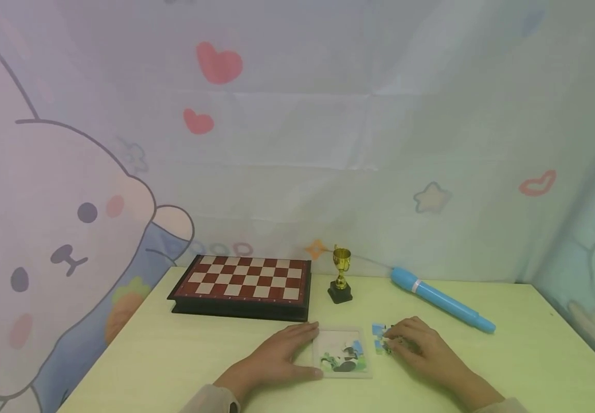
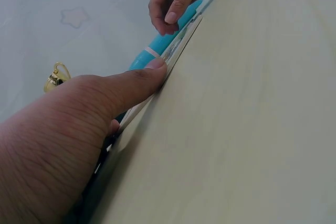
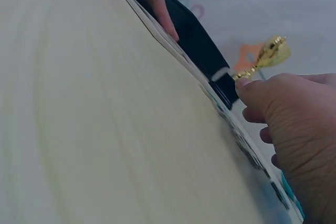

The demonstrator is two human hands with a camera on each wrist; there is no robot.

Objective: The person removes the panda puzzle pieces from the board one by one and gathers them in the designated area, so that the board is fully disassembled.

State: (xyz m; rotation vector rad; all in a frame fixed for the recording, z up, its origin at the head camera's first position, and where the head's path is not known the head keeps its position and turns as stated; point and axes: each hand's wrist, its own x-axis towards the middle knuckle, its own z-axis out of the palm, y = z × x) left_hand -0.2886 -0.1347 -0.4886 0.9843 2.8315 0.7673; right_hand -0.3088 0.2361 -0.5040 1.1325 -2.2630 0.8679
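Observation:
A square puzzle tray (image 1: 368, 374) lies flat near the front of the table, a partly assembled picture of a black-and-white animal on green in its lower part. My left hand (image 1: 283, 357) rests along its left side, fingers at the upper corner and the thumb (image 2: 149, 72) on the lower one. Right of the tray lie several loose jigsaw pieces (image 1: 378, 330) in blue, white and green. Over them is my right hand (image 1: 426, 353), fingers bent. At its thumb tip (image 3: 244, 85) a small pale jigsaw piece (image 3: 221, 73) sticks out, pinched there; the fingers hide most of it.
Behind my left hand sits a chessboard box (image 1: 246, 281) with red and white squares. A small gold trophy cup (image 1: 341, 261) on a black base stands at the back middle. A thick blue pen-shaped object (image 1: 442, 299) lies slanted at the right. A patterned cloth (image 1: 297, 132) hangs behind.

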